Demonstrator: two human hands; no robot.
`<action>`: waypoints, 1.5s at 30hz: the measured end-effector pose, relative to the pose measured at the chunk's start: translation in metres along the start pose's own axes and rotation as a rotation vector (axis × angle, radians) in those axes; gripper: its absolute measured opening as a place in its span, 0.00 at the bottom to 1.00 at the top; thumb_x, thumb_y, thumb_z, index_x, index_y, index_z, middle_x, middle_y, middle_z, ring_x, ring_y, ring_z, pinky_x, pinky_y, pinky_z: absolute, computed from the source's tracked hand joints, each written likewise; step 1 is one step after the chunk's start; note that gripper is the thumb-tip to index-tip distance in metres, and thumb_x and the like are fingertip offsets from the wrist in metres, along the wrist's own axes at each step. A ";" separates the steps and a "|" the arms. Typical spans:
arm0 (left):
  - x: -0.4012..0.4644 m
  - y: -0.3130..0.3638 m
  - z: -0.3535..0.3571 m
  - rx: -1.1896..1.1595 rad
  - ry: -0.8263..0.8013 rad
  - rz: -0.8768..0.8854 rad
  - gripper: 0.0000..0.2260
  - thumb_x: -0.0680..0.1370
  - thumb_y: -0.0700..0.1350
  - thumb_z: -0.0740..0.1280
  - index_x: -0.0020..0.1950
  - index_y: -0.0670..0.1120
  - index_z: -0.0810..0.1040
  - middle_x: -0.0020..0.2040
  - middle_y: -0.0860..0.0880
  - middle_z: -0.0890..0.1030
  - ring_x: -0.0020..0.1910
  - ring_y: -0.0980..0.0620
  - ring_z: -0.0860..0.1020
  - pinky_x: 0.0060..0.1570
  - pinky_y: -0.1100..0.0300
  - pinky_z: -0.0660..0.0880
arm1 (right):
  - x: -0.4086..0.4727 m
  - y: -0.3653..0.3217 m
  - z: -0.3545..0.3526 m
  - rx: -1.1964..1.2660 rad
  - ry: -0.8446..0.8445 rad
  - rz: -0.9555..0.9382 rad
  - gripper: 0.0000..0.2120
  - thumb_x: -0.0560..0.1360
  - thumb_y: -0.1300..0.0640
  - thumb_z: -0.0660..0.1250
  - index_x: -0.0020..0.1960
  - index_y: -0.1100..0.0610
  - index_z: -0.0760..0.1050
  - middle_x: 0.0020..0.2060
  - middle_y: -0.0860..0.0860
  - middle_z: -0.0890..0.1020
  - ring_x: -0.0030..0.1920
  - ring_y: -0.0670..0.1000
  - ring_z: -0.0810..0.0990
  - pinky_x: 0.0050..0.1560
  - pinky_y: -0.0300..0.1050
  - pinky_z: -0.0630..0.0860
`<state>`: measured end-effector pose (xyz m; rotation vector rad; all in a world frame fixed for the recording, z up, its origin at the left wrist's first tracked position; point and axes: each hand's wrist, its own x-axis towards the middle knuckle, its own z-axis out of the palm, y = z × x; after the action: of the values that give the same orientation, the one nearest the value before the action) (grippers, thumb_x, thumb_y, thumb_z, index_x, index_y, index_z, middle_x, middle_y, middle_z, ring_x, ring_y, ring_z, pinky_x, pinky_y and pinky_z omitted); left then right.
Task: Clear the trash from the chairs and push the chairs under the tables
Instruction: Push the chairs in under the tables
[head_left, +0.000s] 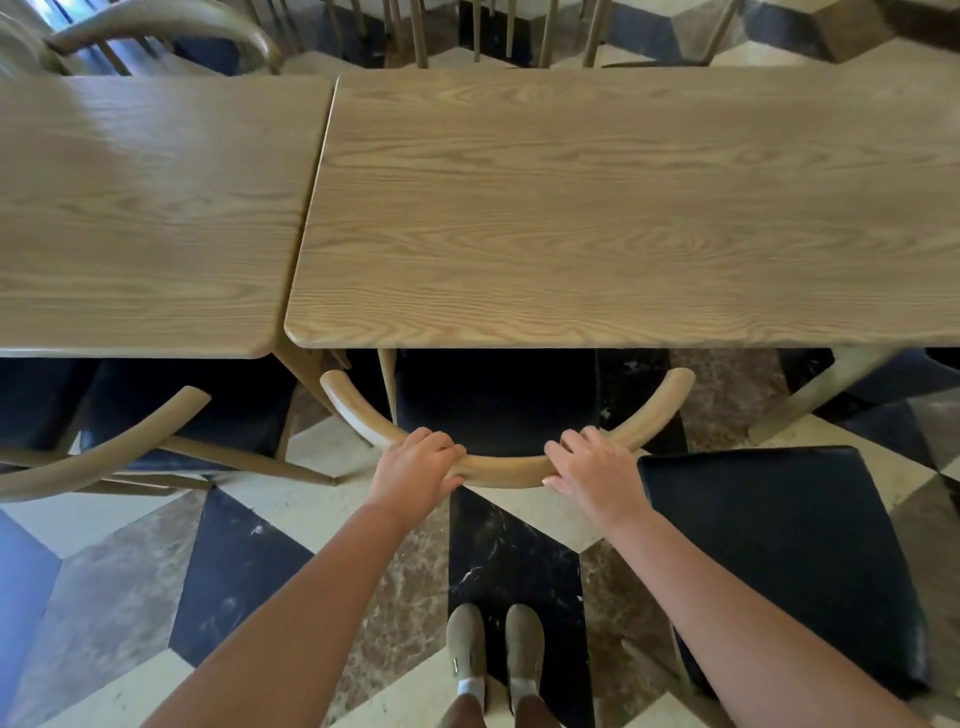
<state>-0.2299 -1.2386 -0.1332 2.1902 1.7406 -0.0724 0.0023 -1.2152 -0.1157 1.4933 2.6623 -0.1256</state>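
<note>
A wooden chair with a curved backrest (506, 470) and a dark seat (498, 400) stands at the near edge of the right wooden table (623, 208), its seat partly under the tabletop. My left hand (415, 462) grips the backrest left of centre. On the right of centre my right hand (592, 462) holds the same rail. No trash shows on this seat.
A second wooden table (145, 218) abuts on the left, with another chair (104, 452) tucked at its near edge. A dark-seated chair (779, 561) stands out on the floor at my right. More chairs (166, 31) line the far side. The floor is patterned marble.
</note>
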 end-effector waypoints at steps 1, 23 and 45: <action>0.000 0.002 0.000 -0.002 -0.008 -0.014 0.19 0.76 0.53 0.64 0.66 0.49 0.72 0.59 0.52 0.77 0.60 0.51 0.71 0.57 0.56 0.71 | -0.001 -0.002 0.000 0.006 -0.009 0.024 0.19 0.60 0.48 0.80 0.44 0.57 0.79 0.34 0.52 0.81 0.35 0.52 0.79 0.30 0.42 0.76; -0.072 0.217 0.000 0.095 0.218 -0.009 0.15 0.79 0.51 0.58 0.63 0.48 0.72 0.60 0.48 0.78 0.60 0.48 0.74 0.62 0.52 0.68 | -0.179 0.061 -0.048 0.067 0.086 0.093 0.17 0.78 0.47 0.56 0.59 0.55 0.73 0.51 0.52 0.78 0.53 0.52 0.74 0.55 0.48 0.70; -0.155 0.555 0.139 -0.041 0.063 0.155 0.20 0.79 0.54 0.58 0.68 0.48 0.66 0.64 0.50 0.74 0.65 0.49 0.70 0.68 0.53 0.62 | -0.519 0.239 0.016 0.150 -0.066 0.323 0.19 0.77 0.44 0.58 0.62 0.54 0.72 0.57 0.51 0.78 0.58 0.51 0.74 0.58 0.46 0.71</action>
<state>0.2846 -1.5304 -0.0967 2.3118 1.5833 0.0710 0.4762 -1.5324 -0.0790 1.9045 2.3675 -0.3504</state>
